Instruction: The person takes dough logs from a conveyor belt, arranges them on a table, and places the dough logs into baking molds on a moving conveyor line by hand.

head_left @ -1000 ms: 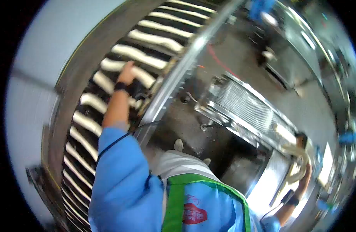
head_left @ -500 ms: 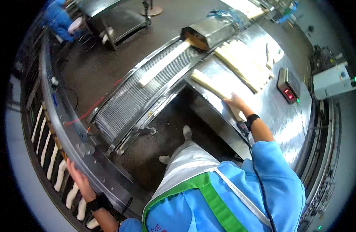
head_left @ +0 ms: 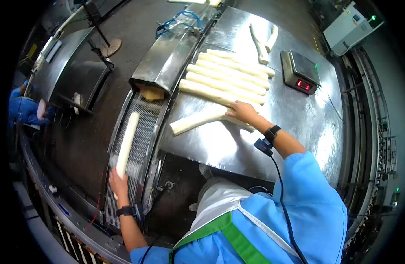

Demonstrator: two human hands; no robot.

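A long pale dough roll [head_left: 128,141] lies lengthwise on the mesh conveyor belt [head_left: 143,125]. My left hand [head_left: 118,184] is closed around its near end. On the metal table [head_left: 295,127], my right hand [head_left: 243,111] grips another dough roll [head_left: 197,120] toward its right end, with the fingers over the top. That roll lies at a slant, its left end pointing toward the conveyor. Just beyond it, several dough rolls [head_left: 224,80] lie side by side in a row. Two more pieces of dough [head_left: 259,46] sit farther back on the table.
A digital scale [head_left: 300,75] with a red display stands on the table's right. A metal hood [head_left: 166,59] covers the far part of the conveyor. Cables hang from my wrists. A person in blue [head_left: 27,108] is at far left, near another metal table [head_left: 70,57].
My left hand has moved from beside the rack of dough strips onto the conveyor's roll and closed on it. My right hand keeps its dough roll, now nearer the row. The view has turned.
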